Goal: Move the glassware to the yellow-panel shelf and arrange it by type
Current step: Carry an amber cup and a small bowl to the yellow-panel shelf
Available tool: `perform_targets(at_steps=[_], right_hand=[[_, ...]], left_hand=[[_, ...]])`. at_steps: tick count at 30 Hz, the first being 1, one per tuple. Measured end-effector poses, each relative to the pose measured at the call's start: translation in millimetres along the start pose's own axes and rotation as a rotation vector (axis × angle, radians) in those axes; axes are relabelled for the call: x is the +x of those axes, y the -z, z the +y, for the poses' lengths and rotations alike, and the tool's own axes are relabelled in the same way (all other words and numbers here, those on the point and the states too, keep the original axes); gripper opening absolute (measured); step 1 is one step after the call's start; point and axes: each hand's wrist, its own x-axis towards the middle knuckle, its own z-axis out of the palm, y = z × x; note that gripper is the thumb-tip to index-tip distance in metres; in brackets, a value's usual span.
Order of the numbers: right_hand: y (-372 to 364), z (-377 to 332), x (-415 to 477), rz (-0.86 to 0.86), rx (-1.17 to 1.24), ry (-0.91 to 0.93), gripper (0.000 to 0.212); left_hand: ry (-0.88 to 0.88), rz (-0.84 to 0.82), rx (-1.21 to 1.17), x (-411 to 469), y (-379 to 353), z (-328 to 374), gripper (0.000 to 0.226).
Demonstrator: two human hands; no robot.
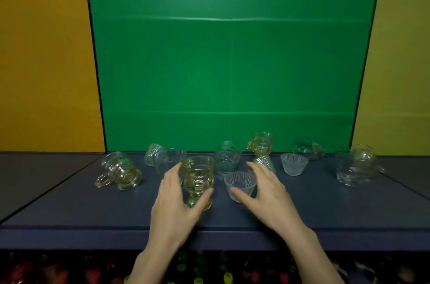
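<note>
Left hand (176,197), right hand (265,188) — both cupped, extended forward

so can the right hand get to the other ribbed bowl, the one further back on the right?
Probably yes. The right hand is around the near ribbed bowl; the far ribbed bowl stands upright with open shelf in front.

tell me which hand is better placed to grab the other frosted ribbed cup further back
Right. The right hand already sits on that side, cupping the near frosted cup, and the far frosted cup stands just beyond it. The left hand is wrapped around the amber mug.
</note>
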Motion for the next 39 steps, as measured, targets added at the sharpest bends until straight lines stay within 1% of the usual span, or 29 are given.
perform_targets(at_steps=[4,6,9,12,14,18,21,24,29,31,35,39], right_hand=[[-9,10,19,-0.054,-0.007,-0.052,0.093],[-16,14,24,-0.083,0.007,-0.085,0.1],[-21,20,31,-0.119,0.03,-0.138,0.104],[-25,24,35,-0.138,0.068,-0.178,0.102],[-26,24,36,-0.131,0.11,-0.203,0.096],[-25,20,35,-0.094,0.163,-0.25,0.082],[-22,14,32,-0.064,0.166,-0.275,0.077],[-16,12,26,-0.019,0.17,-0.304,0.075],[10,10,15,0.096,0.176,-0.333,0.069],[25,12,7,0.142,0.156,-0.354,0.067],[59,28,-19,0.257,0.095,-0.426,0.07],[101,48,-51,0.349,0.013,-0.504,0.073]], left_hand=[[0.081,0.032,-0.104,16,-15,-7,0.09],[0.117,0.021,-0.148,21,-23,-10,0.09],[0.15,0.013,-0.223,28,-29,-14,0.083],[0.178,-0.022,-0.28,33,-31,-18,0.072],[0.19,-0.034,-0.302,36,-31,-20,0.066],[0.219,-0.053,-0.33,39,-30,-21,0.065],[0.222,-0.066,-0.349,40,-29,-22,0.064],[0.183,-0.065,-0.362,39,-26,-19,0.062],[0.064,-0.089,-0.402,36,-23,-4,0.06],[0.026,-0.123,-0.448,37,-27,5,0.06],[-0.048,-0.204,-0.547,38,-45,36,0.056],[-0.105,-0.321,-0.634,29,-77,80,0.052]])
